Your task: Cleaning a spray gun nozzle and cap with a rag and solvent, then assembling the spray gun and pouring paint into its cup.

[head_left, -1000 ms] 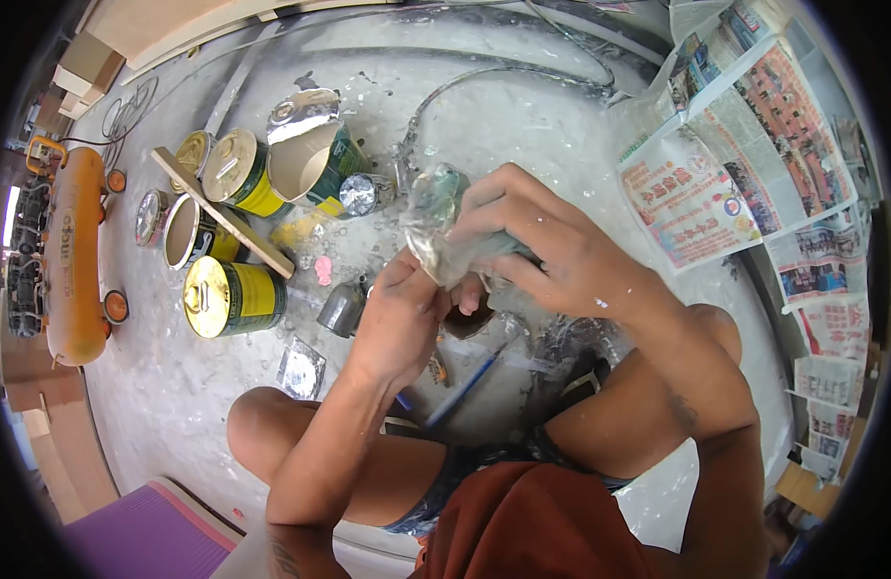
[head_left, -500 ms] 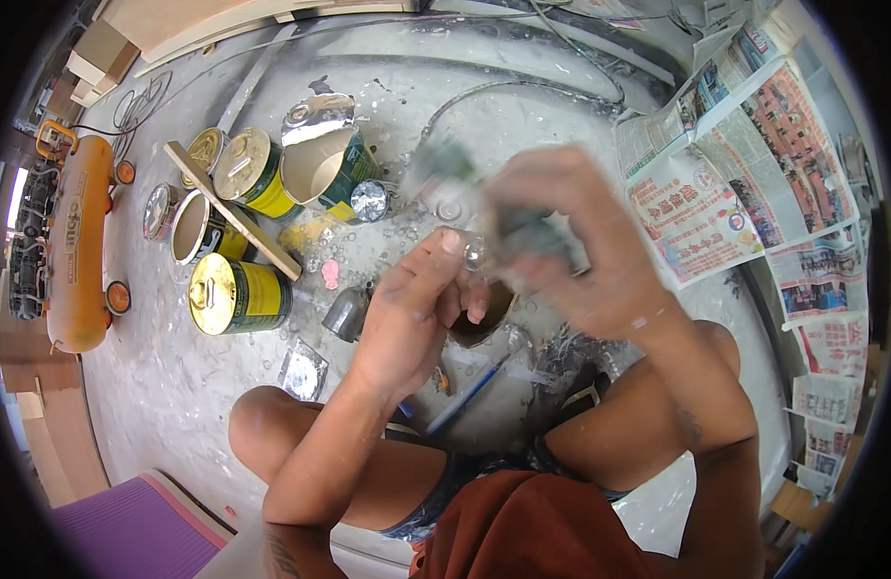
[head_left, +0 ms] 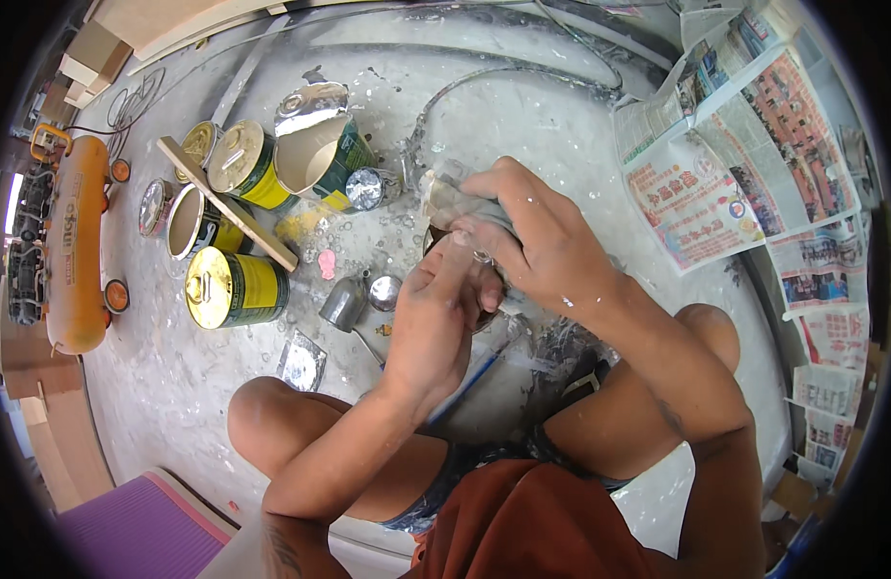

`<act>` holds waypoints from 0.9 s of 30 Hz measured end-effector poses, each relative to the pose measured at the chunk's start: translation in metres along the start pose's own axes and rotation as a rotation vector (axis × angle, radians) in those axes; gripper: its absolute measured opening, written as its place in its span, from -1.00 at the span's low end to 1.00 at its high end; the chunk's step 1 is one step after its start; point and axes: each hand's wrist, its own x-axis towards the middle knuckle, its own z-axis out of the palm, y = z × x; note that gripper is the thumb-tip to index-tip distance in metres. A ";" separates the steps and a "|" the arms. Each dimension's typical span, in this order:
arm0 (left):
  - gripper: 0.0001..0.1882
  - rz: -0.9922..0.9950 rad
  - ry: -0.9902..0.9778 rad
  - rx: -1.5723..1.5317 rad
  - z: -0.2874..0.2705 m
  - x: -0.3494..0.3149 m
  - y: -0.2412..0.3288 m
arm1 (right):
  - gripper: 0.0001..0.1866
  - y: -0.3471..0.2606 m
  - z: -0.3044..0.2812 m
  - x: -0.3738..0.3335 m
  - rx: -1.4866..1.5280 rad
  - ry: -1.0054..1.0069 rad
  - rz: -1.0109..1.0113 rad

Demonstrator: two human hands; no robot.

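Note:
Over the floor in front of me, my left hand (head_left: 431,314) is closed, thumb and fingers pinching a small shiny round metal part (head_left: 482,256). Close against it, my right hand (head_left: 537,232) grips a crumpled greyish rag (head_left: 450,201), which bunches up beyond the fingertips. Below both hands stands an open container, mostly hidden by them. To the left of my left hand lie a grey metal cup (head_left: 344,304) and a round shiny lid (head_left: 383,291). A blue-handled stick-like tool (head_left: 474,376) rests on the floor beneath my left wrist.
Several paint cans stand at the left, among them a yellow-labelled can (head_left: 238,288) and an opened can (head_left: 320,159); a wooden stick (head_left: 228,207) lies across them. An orange air compressor (head_left: 79,246) is further left. Newspaper sheets (head_left: 715,183) hang at the right. A hose (head_left: 503,72) curves behind.
My right hand and the rag, blurred before, have moved left and down against the left hand and show more sharply. The left hand has shifted slightly right, uncovering the round lid.

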 end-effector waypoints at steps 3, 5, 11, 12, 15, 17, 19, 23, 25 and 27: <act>-0.66 0.014 0.017 0.085 -0.001 -0.003 0.008 | -0.75 -0.007 -0.009 0.007 -0.028 0.033 -0.018; -0.64 0.056 -0.041 0.091 0.002 -0.008 0.014 | -0.72 -0.022 -0.023 0.011 0.386 0.221 0.579; -0.58 0.194 -0.204 0.085 0.013 -0.024 0.024 | -0.67 -0.032 -0.044 0.022 1.035 0.423 0.854; -0.59 0.213 -0.268 0.083 0.010 -0.024 0.024 | -0.67 -0.032 -0.044 0.021 1.030 0.422 0.846; -0.61 0.214 -0.335 0.047 0.016 -0.028 0.027 | -0.67 -0.030 -0.044 0.016 1.068 0.352 0.838; -0.62 0.197 -0.337 0.015 0.020 -0.030 0.029 | -0.67 -0.031 -0.044 0.015 1.127 0.263 0.818; -0.63 0.199 -0.356 -0.009 0.021 -0.030 0.030 | -0.69 -0.035 -0.045 0.013 1.111 0.230 0.805; -0.61 0.230 -0.456 0.026 0.029 -0.051 0.037 | -0.75 -0.039 -0.047 0.011 1.104 0.153 0.786; -0.59 0.329 -0.692 0.046 0.031 -0.058 0.043 | -0.75 -0.040 -0.046 0.011 1.084 0.161 0.817; -0.65 0.386 -0.848 0.044 0.019 -0.047 0.041 | -0.75 -0.043 -0.048 0.007 1.063 0.178 0.809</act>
